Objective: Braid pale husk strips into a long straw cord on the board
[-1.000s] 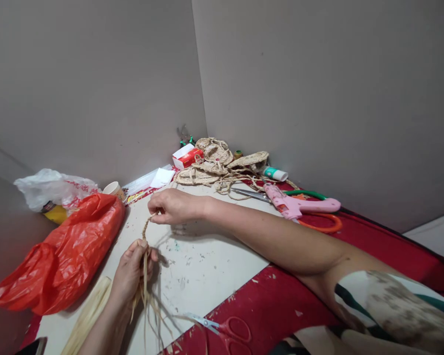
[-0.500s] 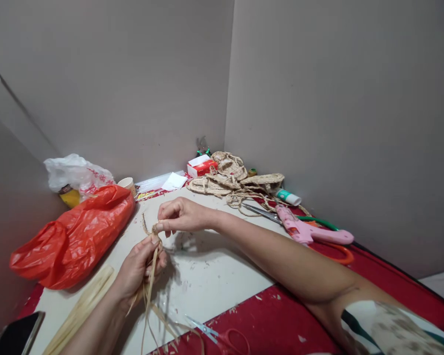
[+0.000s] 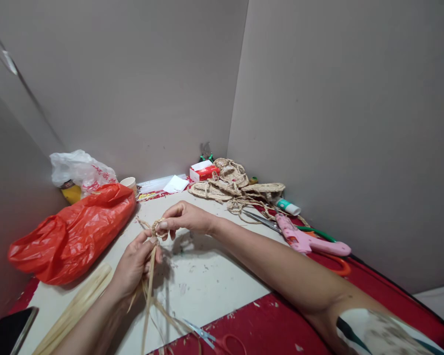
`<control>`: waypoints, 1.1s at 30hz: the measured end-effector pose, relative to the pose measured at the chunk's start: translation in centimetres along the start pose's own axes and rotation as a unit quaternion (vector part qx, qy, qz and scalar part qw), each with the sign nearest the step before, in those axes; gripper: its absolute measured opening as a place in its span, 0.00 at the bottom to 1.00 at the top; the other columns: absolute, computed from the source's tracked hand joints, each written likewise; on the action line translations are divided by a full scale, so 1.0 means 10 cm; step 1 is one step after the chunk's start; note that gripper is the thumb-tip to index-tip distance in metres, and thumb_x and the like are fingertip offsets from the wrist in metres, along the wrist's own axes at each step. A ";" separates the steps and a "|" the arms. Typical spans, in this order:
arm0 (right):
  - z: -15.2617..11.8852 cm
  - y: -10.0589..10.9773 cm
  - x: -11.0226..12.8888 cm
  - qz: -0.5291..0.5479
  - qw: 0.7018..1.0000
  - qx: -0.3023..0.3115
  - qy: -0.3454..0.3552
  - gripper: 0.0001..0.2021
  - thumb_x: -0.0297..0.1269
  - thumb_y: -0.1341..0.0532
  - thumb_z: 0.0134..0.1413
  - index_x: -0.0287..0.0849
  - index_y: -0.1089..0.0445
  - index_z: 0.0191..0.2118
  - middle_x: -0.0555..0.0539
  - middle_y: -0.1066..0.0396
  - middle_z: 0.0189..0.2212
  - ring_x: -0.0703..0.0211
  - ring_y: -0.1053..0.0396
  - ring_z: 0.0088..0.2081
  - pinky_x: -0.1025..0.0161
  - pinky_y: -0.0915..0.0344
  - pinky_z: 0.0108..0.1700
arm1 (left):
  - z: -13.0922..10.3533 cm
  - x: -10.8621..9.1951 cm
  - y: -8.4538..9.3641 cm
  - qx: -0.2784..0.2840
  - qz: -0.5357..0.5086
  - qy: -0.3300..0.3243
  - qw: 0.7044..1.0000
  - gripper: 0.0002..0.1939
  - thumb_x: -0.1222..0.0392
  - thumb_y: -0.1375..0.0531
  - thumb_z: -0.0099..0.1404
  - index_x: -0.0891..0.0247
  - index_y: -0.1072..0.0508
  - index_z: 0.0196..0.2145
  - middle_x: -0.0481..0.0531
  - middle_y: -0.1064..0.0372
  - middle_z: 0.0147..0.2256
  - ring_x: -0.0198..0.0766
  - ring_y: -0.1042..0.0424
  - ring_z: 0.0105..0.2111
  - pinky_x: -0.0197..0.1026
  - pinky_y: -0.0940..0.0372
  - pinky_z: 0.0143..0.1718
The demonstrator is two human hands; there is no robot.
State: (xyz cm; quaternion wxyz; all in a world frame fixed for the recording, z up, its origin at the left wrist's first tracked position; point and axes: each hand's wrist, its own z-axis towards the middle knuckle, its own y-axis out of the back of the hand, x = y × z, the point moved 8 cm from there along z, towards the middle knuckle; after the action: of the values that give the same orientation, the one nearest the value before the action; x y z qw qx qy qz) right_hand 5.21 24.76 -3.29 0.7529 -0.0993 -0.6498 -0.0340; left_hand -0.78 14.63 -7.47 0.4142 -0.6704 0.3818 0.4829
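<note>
Braided straw cord (image 3: 157,227) is held up between the two hands, bent into a small loop above the white board (image 3: 207,281), near the red plastic bag (image 3: 77,234). We see the left hand (image 3: 135,259) pinching its lower part between thumb and fingers, with loose strands (image 3: 150,291) trailing below the grip. The right hand (image 3: 183,217) pinches the loop, thumb and forefinger closed on it, its other fingers curled.

As for writing, we make out red printing on the white plastic bag (image 3: 68,165), but it is too small and creased to read. The red-and-white box (image 3: 207,172) and the teal-and-white tube (image 3: 289,206) seem to carry small markings, which we cannot read either.

Among the containers, the red bag is bulky, its contents hidden. The white bag stands behind it, beside a yellow item (image 3: 71,193) with a dark patch. We cannot tell what the pale cup (image 3: 132,187) holds. White paper shows at the top of the box, which sits just beside a pile of woven straw pieces (image 3: 231,182). We also find a pink glue gun (image 3: 299,239) on the right and small scissors (image 3: 209,337) at the board's near edge.
</note>
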 end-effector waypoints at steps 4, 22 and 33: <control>0.02 0.00 -0.14 0.106 0.993 -0.029 -0.043 0.12 0.39 0.32 0.44 0.33 0.25 0.31 0.45 0.26 0.27 0.64 0.28 0.26 0.70 0.34 0.25 | 0.01 -0.05 0.05 -0.044 0.002 -0.049 0.998 0.16 0.50 0.38 0.60 0.58 0.38 0.39 0.38 0.36 0.16 0.23 0.54 0.12 0.25 0.58 0.13; -0.03 -0.19 -0.19 0.310 0.939 -0.113 -0.092 0.12 0.24 0.49 0.58 0.30 0.30 0.41 0.50 0.34 0.22 0.68 0.33 0.23 0.71 0.36 0.24 | -0.02 -0.25 0.21 -0.148 0.350 -0.286 0.880 0.07 0.56 0.47 0.66 0.59 0.36 0.40 0.43 0.35 0.24 0.35 0.33 0.23 0.37 0.39 0.29; -0.04 -0.06 -0.10 -0.174 0.980 -0.077 -0.054 0.06 0.24 0.42 0.48 0.35 0.31 0.24 0.55 0.37 0.15 0.71 0.39 0.18 0.72 0.43 0.21 | 0.02 -0.11 -0.03 -0.041 0.437 -0.257 0.861 0.11 0.59 0.51 0.67 0.61 0.31 0.42 0.49 0.28 0.31 0.39 0.29 0.31 0.39 0.37 0.35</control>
State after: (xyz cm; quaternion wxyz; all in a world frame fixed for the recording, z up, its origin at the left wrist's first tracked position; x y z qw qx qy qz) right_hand 5.30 24.01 -4.31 0.6894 -0.0438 -0.6921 -0.2093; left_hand -0.84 15.05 -6.35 0.2164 -0.3034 0.4954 0.7847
